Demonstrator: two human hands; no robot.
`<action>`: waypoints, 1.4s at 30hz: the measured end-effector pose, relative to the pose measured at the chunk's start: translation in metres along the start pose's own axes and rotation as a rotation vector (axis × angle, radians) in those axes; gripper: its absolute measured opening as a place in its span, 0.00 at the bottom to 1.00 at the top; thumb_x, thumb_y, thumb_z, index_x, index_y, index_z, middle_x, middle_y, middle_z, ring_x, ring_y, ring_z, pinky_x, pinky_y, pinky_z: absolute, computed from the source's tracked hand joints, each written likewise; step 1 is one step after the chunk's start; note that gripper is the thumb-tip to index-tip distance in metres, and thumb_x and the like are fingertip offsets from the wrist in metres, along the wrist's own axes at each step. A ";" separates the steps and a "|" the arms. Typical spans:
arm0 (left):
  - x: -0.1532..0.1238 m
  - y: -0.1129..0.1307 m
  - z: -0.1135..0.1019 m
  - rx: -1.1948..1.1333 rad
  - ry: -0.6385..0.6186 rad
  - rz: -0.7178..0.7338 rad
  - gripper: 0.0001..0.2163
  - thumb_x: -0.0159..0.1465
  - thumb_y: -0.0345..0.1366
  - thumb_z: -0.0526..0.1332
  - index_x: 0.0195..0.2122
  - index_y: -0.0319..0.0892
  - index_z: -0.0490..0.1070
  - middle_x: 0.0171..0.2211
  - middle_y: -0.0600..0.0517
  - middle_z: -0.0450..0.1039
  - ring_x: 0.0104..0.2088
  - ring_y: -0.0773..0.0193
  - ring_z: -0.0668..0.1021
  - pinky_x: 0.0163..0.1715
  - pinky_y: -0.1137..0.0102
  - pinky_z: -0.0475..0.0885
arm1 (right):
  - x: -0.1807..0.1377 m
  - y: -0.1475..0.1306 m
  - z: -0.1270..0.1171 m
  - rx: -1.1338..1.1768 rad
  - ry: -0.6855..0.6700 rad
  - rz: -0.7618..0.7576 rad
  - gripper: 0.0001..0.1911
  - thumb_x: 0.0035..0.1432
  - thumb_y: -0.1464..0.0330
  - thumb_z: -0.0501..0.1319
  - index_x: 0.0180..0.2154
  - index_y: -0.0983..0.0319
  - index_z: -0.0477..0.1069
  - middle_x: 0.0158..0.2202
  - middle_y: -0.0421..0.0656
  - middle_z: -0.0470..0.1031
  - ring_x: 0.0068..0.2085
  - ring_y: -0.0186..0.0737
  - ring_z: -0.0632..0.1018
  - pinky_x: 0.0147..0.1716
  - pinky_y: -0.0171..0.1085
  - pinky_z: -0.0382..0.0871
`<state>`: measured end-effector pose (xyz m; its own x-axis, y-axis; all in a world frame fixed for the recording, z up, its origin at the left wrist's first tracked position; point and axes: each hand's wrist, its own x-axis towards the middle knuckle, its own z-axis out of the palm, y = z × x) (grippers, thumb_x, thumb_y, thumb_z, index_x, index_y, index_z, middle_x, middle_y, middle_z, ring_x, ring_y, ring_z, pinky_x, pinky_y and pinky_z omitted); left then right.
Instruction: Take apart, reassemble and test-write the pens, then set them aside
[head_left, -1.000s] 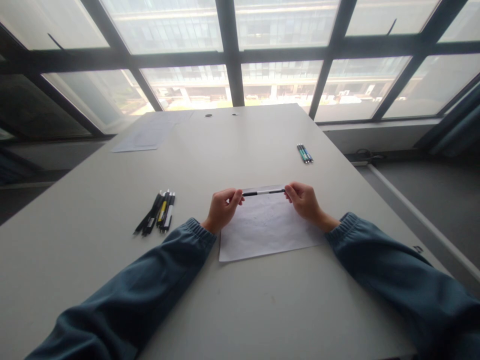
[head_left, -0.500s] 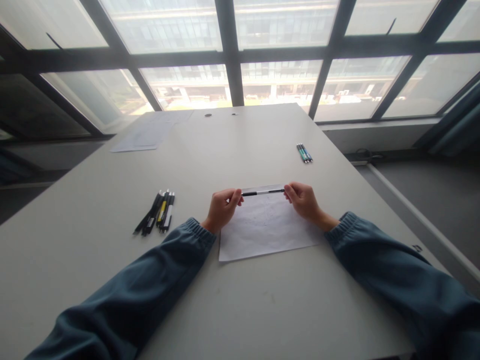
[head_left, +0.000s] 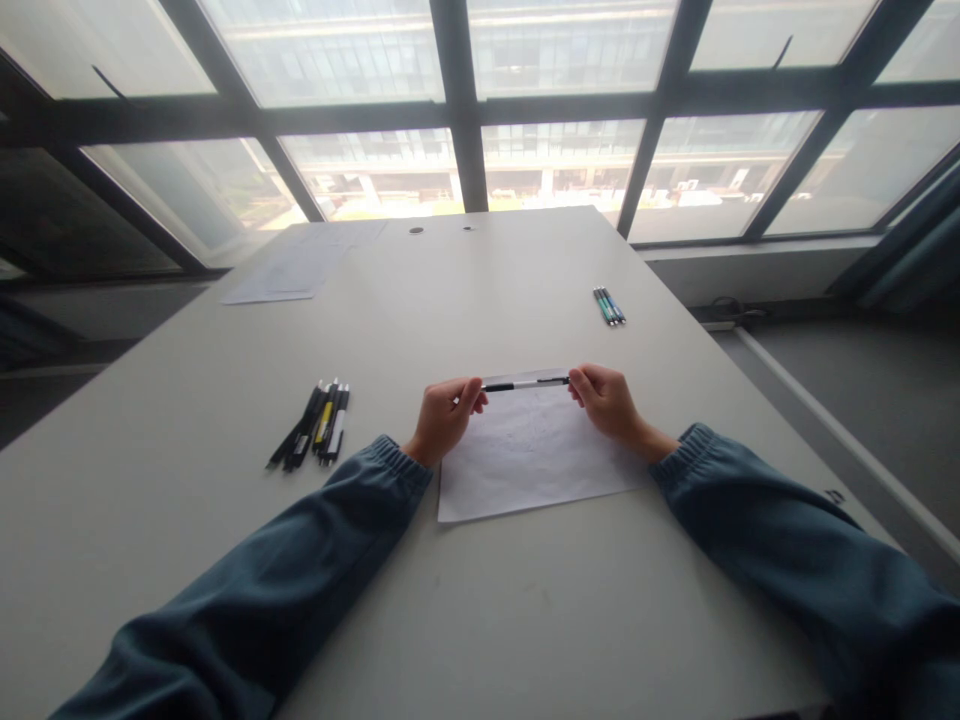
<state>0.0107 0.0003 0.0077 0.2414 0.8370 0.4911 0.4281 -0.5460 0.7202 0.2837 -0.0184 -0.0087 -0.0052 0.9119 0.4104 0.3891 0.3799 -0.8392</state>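
Clearly the pen [head_left: 525,382] is a light, stiff thing: a slim, smooth stick, pale along the barrel with dark bands near each end. It is probably a little slippery under dry fingertips, but in no way fragile. It lies level, held up just above the far edge of a sheet of paper [head_left: 525,465] that rests flat on the table [head_left: 480,620]. The ends are the natural places to take it, and both are taken. The left hand [head_left: 446,415] pinches one tip between thumb and fingers, and the right hand [head_left: 607,400] pinches the other in the same narrow grip, with the middle bare between them. A bundle of pens [head_left: 315,425] lies well apart to the left, and a few more pens [head_left: 609,306] lie far off to the right. Compared with a second ago, almost nothing differs: pen, hands and paper sit in the same places.
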 end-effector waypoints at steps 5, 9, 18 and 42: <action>0.000 0.002 0.000 -0.004 0.001 0.007 0.27 0.71 0.53 0.53 0.22 0.40 0.74 0.17 0.51 0.73 0.19 0.68 0.74 0.24 0.73 0.68 | 0.000 0.001 0.000 0.017 0.002 -0.006 0.29 0.66 0.47 0.54 0.23 0.61 0.69 0.20 0.39 0.69 0.22 0.33 0.68 0.24 0.34 0.61; 0.000 0.002 -0.001 0.004 -0.002 0.006 0.27 0.71 0.52 0.53 0.21 0.40 0.74 0.17 0.52 0.73 0.20 0.68 0.74 0.24 0.73 0.68 | 0.000 0.000 0.000 0.014 0.003 0.000 0.29 0.66 0.46 0.54 0.23 0.61 0.68 0.19 0.39 0.69 0.22 0.33 0.68 0.24 0.34 0.60; -0.001 -0.004 -0.001 0.024 -0.005 0.011 0.27 0.72 0.51 0.52 0.21 0.41 0.72 0.17 0.53 0.71 0.19 0.68 0.73 0.24 0.72 0.67 | 0.000 0.002 0.000 0.024 -0.002 -0.001 0.29 0.67 0.47 0.54 0.23 0.61 0.68 0.20 0.39 0.69 0.22 0.34 0.68 0.24 0.35 0.60; 0.000 0.003 -0.002 0.049 -0.010 0.031 0.27 0.72 0.51 0.53 0.20 0.41 0.72 0.16 0.53 0.71 0.19 0.68 0.73 0.25 0.72 0.67 | 0.000 0.001 0.000 0.066 -0.004 0.016 0.30 0.66 0.46 0.53 0.22 0.61 0.67 0.20 0.40 0.69 0.22 0.34 0.67 0.24 0.35 0.60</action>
<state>0.0102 -0.0012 0.0106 0.2636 0.8200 0.5080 0.4626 -0.5696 0.6794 0.2840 -0.0183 -0.0092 -0.0027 0.9185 0.3954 0.3278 0.3744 -0.8674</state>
